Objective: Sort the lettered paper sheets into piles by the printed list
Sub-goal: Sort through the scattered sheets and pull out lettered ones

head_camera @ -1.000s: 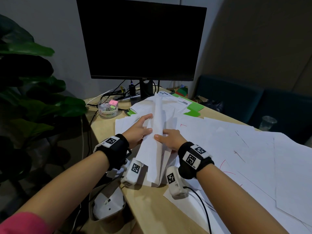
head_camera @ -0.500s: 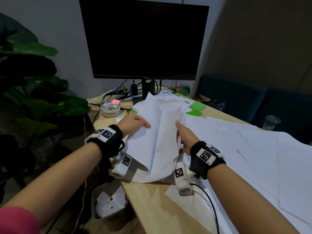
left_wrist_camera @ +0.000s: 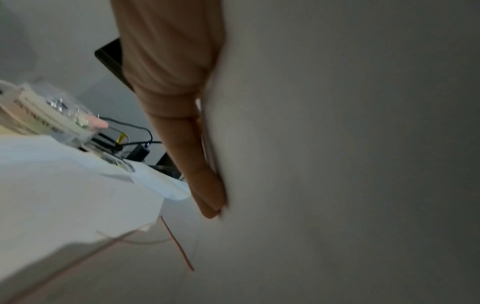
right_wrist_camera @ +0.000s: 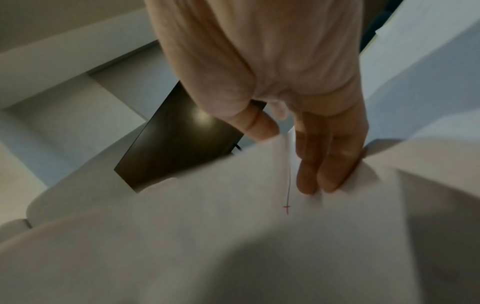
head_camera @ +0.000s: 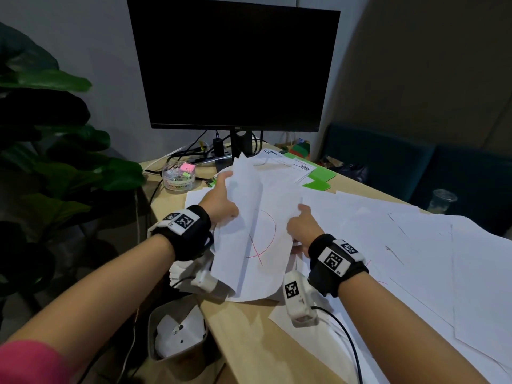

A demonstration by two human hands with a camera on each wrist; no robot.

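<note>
Paper sheets (head_camera: 374, 234) cover most of the desk (head_camera: 249, 336), overlapping in a loose spread in front of a dark monitor (head_camera: 235, 65). One bundle of sheets (head_camera: 257, 236), marked with a red pen line, is held raised above the desk's near left corner between both hands. The left hand (head_camera: 221, 200) grips its left edge; its fingers (left_wrist_camera: 205, 181) lie pressed together, flat against the paper. The right hand (head_camera: 300, 225) pinches the right edge between thumb and fingers (right_wrist_camera: 322, 164). A clear stationery tub (head_camera: 179, 177) stands near the desk's far left edge.
</note>
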